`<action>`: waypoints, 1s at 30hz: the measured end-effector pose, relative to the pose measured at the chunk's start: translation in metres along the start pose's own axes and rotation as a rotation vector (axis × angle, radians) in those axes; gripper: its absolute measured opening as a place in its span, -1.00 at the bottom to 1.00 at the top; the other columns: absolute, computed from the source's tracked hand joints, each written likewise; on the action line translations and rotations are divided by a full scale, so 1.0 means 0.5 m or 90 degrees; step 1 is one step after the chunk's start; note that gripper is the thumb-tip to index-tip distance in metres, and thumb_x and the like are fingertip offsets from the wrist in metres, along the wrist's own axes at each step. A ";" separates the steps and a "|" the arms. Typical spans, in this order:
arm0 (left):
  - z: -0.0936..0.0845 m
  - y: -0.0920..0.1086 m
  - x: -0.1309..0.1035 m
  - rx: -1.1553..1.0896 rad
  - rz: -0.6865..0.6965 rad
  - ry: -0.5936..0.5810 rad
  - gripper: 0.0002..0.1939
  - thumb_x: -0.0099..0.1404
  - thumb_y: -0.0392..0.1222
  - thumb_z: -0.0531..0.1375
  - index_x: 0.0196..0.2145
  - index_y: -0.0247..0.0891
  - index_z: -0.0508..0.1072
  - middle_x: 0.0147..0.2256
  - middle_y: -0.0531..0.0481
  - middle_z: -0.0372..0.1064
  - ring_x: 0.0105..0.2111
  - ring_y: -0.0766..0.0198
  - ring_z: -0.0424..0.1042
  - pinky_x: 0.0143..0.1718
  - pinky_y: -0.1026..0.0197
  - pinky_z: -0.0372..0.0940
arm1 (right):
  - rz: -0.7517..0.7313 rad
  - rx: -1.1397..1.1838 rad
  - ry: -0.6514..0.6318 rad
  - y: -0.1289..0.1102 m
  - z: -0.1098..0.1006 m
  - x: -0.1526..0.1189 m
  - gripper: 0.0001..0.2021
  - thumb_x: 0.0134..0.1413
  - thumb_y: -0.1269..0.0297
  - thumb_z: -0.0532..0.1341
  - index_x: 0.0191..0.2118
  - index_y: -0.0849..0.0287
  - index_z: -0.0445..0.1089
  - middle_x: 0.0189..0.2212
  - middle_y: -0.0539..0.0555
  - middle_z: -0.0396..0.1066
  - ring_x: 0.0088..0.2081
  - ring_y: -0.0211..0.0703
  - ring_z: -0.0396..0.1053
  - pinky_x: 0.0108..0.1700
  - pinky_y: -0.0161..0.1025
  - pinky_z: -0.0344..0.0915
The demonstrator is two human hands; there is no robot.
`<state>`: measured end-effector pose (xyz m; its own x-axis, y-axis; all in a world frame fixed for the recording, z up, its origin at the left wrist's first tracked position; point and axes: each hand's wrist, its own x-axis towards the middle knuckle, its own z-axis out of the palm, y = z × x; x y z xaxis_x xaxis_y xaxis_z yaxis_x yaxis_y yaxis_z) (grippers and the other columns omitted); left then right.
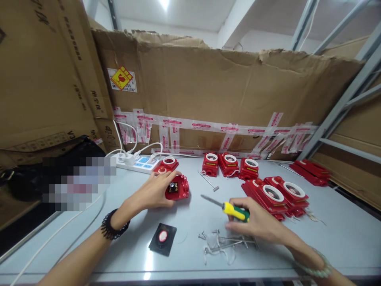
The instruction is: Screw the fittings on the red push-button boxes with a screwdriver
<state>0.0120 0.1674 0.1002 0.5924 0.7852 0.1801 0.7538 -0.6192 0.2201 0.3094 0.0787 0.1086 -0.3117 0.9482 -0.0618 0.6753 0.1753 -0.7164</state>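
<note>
My left hand [156,190] is closed around an opened red alarm housing [185,186] on the table. Its hollow side faces me, showing a small dark part with a round metal piece inside. My right hand [257,220] grips a screwdriver [235,211] by its yellow and green handle. The shaft points left toward the housing, with its tip apart from it. Below my left hand lies a black square plate [166,248] with a round white and red centre. Loose screws, thin metal rods and a clear plastic bag [212,240] lie near my right hand.
Several red alarm units with white rings [229,164] stand at the back and right [272,194]. A T-shaped metal rod [212,183] lies mid-table. Behind the housing is a white power strip [141,163] with plugs. A black bag [86,149] sits left; cardboard [193,87] walls the back.
</note>
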 end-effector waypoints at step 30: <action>0.041 0.032 0.164 0.077 -0.209 0.105 -0.42 0.15 0.15 0.14 -0.03 -0.37 0.22 -0.11 -0.40 0.32 -0.17 -0.22 0.39 -0.28 -0.04 0.27 | -0.069 0.106 0.125 -0.005 0.007 0.096 -0.79 -0.04 0.14 0.20 -0.40 0.21 0.31 -0.53 -0.04 0.22 -0.48 -0.29 0.16 -0.44 -0.32 0.12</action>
<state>0.0784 0.2222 0.0988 0.2681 0.9240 0.2727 0.9294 -0.3226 0.1794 0.2905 0.1227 0.1052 -0.2302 0.9621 0.1459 0.5202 0.2483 -0.8172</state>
